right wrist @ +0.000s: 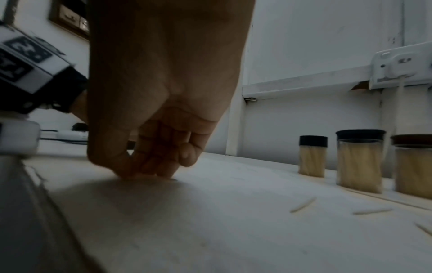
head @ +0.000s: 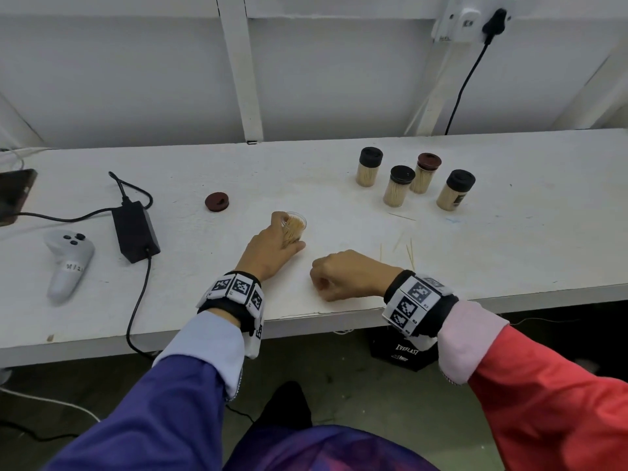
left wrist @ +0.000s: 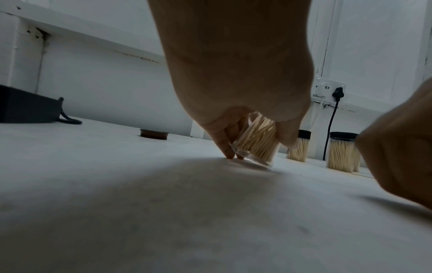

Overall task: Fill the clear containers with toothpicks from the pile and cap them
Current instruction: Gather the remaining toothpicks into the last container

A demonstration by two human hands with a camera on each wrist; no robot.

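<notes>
1. Your left hand [head: 272,248] grips the uncapped, toothpick-filled clear container [head: 295,227], tilted on the counter [head: 210,287].
2. Your right hand [head: 343,275] curls fingertips-down on the counter; whether it pinches anything, you cannot tell.
3. Loose toothpicks [head: 409,253] lie just right of it.

The left arm wears a dark blue sleeve [head: 163,396] with a pale blue cuff, the right a red sleeve [head: 550,402] with a pink cuff; both wrists carry black bands [head: 234,309] bearing white square-patterned marker tiles [head: 413,300]

Left hand [head: 272,248] fingers curled in a grip; right hand [head: 343,275] fingers curled downward.
</notes>
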